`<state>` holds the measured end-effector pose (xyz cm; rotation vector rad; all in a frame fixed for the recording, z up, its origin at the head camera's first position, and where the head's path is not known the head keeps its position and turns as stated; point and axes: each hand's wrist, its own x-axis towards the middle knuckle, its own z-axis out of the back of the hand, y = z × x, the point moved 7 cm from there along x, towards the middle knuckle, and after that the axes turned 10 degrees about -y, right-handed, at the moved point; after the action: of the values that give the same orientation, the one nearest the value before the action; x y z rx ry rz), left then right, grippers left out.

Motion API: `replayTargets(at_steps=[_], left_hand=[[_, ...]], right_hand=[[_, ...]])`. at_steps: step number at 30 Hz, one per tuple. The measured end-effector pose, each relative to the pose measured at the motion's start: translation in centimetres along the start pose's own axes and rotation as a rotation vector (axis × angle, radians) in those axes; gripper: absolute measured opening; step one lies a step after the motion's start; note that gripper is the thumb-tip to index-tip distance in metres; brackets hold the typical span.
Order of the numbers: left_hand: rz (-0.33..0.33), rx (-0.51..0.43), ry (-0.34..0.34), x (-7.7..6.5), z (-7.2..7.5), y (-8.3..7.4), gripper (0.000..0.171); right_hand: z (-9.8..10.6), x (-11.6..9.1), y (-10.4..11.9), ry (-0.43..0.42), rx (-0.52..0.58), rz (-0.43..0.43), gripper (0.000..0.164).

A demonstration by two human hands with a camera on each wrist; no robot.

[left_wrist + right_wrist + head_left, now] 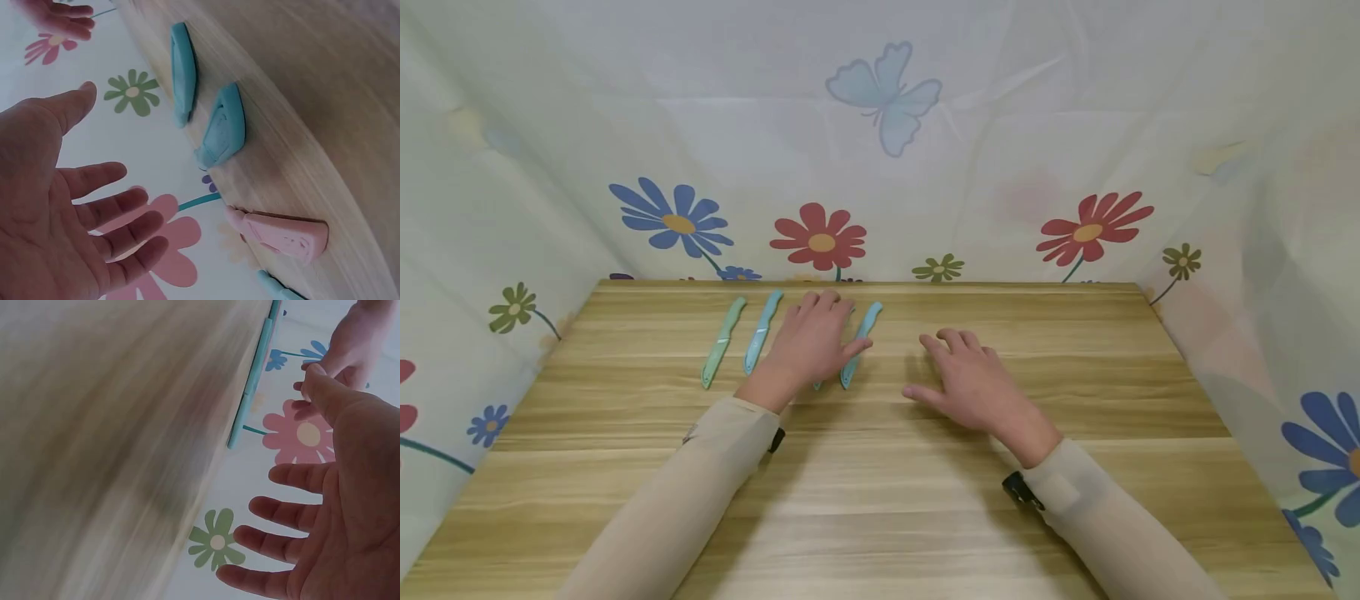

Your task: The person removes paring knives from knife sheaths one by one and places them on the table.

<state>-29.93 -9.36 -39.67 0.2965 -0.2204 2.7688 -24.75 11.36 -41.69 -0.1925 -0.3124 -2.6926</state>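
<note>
Several sheathed knives lie in a spaced row on the wooden table. In the head view a green knife (722,343) is leftmost, followed by a blue knife (763,333). My left hand (811,340) hovers over the middle of the row, its fingers spread and palm empty. Beneath it, another knife shows only its greenish tip (817,385). A light-blue knife (860,346) ends the row, partly behind the left thumb. In the left wrist view a pink knife (284,236) is visible between blue-green ones. To the right, my right hand (976,382) hangs above bare wood, fingers loosely spread, holding nothing.
The wooden table (880,508) reaches back to a white cloth wall (985,167) printed with flowers and a butterfly. Similar cloth stands along both sides. Dark straps (1022,490) show at the sleeve cuffs.
</note>
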Motion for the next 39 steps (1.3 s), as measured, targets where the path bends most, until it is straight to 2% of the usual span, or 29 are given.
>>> replayTargets(at_steps=[6,14,23,30,39], left_hand=[[0.029,-0.016,0.004,1.1,-0.6,0.4,0.067],[0.057,-0.055,-0.003,2.5,-1.5,0.6,0.061],[0.052,-0.014,-0.01,4.4,-2.4,0.1,0.052],[0.078,-0.021,-0.01,5.8,-3.3,0.1,0.044],[0.099,-0.001,0.008,6.9,-3.9,-0.4,0.04]], right_hand=[[0.0,0.5,0.7,-0.03,0.0,0.007,0.083],[-0.6,0.8,1.1,-0.047,0.029,-0.03,0.077],[-0.8,1.1,1.5,-0.045,0.043,-0.045,0.074],[-1.0,1.4,2.0,-0.031,0.039,-0.058,0.074],[-0.8,1.5,2.6,-0.013,0.031,-0.064,0.073]])
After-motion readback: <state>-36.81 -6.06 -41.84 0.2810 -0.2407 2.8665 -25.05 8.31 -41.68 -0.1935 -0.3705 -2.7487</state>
